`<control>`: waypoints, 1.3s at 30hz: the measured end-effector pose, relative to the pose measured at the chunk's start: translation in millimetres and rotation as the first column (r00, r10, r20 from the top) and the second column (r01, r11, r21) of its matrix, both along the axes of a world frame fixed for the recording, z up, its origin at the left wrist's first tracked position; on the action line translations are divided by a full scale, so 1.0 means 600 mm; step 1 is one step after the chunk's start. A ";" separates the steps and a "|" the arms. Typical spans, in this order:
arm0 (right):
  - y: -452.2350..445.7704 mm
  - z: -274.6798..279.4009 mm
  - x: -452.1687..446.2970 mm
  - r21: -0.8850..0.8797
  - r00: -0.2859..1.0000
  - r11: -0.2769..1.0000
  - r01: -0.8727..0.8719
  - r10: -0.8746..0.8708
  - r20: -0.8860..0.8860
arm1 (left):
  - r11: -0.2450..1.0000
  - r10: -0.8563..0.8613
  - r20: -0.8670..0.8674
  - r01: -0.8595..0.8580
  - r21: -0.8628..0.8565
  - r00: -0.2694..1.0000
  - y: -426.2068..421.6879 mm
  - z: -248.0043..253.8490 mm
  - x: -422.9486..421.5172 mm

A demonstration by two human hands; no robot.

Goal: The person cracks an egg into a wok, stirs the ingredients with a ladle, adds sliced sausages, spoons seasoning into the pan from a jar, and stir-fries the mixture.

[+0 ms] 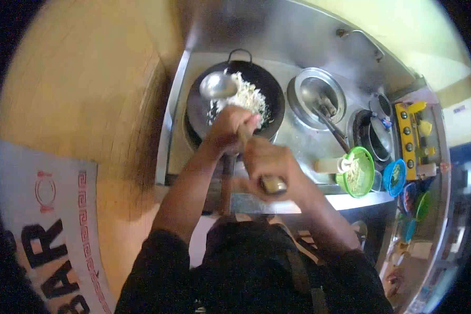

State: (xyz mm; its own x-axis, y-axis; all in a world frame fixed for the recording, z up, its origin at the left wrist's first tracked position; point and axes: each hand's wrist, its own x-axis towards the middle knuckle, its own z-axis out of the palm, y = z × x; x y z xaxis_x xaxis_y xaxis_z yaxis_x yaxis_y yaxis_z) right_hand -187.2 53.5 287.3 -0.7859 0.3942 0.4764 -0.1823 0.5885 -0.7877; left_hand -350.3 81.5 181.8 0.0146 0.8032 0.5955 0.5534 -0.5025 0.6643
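Observation:
A metal ladle (218, 85) hangs over a dark wok (275, 94), its bowl above the left part of the pale food (250, 97). This food looks like rice or finely shredded pieces; I cannot tell which. My left hand (231, 124) is closed around the ladle's handle, just over the wok's near rim. Lower on the same handle, my right hand (269, 161) is wrapped round it near the butt end and is somewhat blurred. Below my left hand, the wok's long handle (227, 183) points toward my body.
Right of the wok stands a metal pot (302, 107) with a long-handled utensil in it. A squeeze bottle (327, 166), a green basket (370, 186) and a blue basket (395, 189) line the front right. Dark pans (374, 141) sit behind them. A steel backsplash (277, 31) rises behind.

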 end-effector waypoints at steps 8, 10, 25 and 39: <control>-0.015 -0.036 0.051 -0.130 0.997 0.990 0.048 -0.040 0.068 | 0.977 -0.007 -0.034 0.000 -0.212 0.999 -0.012 -0.098 0.072; 0.038 -0.073 0.099 0.153 0.927 0.959 0.240 -0.274 0.256 | 0.954 0.072 0.131 -0.030 -0.297 0.989 0.017 -0.080 0.074; -0.030 0.029 0.033 -0.096 0.996 0.995 0.024 -0.016 0.083 | 0.993 -0.002 0.133 0.018 -0.121 0.991 -0.033 -0.058 0.055; -0.010 -0.030 0.055 0.037 0.987 0.990 0.134 -0.136 0.082 | 0.996 -0.075 0.179 0.065 0.061 0.981 0.035 -0.102 0.111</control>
State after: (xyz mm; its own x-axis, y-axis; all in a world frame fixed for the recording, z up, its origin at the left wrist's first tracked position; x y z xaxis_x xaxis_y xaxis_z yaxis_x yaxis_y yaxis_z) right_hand -154.5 47.3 269.2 -0.7642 0.4853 0.4249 -0.0337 0.6278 -0.7777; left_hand -283.4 102.7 120.5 -0.0421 0.7703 0.6363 0.3883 -0.5742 0.7208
